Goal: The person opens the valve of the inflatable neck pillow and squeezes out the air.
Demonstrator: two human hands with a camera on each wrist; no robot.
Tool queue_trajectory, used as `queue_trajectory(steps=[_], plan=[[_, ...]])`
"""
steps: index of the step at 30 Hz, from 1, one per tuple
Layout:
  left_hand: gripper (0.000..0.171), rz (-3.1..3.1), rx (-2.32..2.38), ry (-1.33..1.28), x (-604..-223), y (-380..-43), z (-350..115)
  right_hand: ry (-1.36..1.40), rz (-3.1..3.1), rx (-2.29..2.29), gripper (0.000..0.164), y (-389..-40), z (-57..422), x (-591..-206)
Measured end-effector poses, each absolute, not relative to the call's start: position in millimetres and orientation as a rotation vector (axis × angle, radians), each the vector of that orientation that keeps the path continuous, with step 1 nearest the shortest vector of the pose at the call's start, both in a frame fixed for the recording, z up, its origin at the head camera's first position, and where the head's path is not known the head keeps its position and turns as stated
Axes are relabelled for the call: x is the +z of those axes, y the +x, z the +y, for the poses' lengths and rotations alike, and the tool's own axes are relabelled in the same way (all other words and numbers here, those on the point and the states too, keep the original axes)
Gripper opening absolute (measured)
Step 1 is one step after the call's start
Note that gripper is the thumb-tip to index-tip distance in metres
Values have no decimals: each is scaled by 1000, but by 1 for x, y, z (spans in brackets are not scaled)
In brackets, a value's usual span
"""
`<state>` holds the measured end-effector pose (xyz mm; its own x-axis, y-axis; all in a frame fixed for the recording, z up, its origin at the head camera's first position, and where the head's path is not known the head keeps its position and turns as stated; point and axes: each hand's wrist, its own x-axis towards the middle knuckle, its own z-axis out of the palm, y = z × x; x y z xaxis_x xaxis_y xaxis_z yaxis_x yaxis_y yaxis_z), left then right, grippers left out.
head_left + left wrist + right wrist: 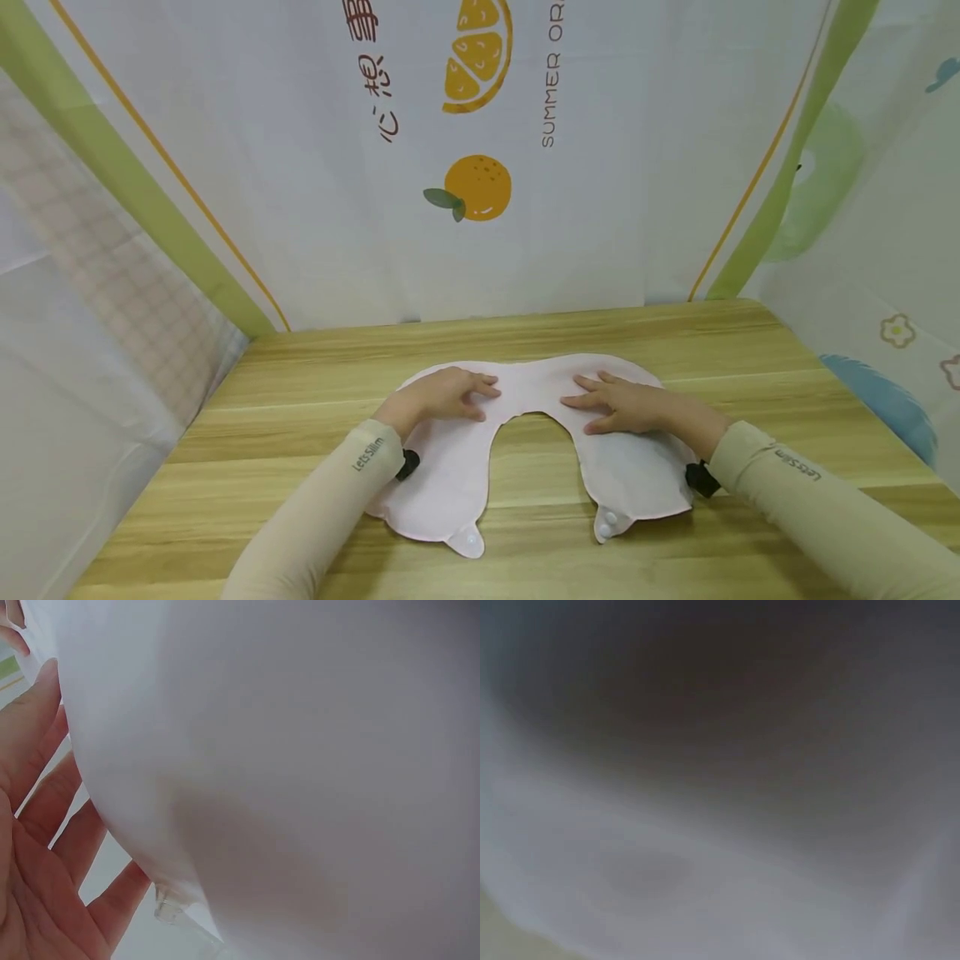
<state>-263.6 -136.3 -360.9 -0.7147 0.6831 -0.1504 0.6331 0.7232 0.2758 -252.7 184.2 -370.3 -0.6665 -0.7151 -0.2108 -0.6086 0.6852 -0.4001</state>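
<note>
A pale pink U-shaped inflatable neck pillow (442,492) lies flat on the table, its opening toward me. Small tabs with snap buttons (471,540) stick out at its two near ends. My left hand (450,393) rests on the upper left of the curve, fingers spread. On the upper right, my right hand (621,406) lies with its fingers loosely extended toward the middle. In the left wrist view the pillow's surface (277,705) fills most of the picture, with a clear valve (169,906) at its edge. Blurred pale material fills the right wrist view.
The wood-grain table (247,467) runs back to a white curtain (600,233) printed with oranges. More patterned cloth (862,317) hangs along the right side, and a checked cloth (112,233) along the left. Both forearms wear light sleeves (322,508).
</note>
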Motion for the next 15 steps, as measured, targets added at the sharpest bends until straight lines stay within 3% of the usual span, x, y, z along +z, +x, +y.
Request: queue_trajectory(steps=[15], plan=[[49,2688,339,1000,-364,-265,-145,-1036,2559,-425,57,-252,184,-372]])
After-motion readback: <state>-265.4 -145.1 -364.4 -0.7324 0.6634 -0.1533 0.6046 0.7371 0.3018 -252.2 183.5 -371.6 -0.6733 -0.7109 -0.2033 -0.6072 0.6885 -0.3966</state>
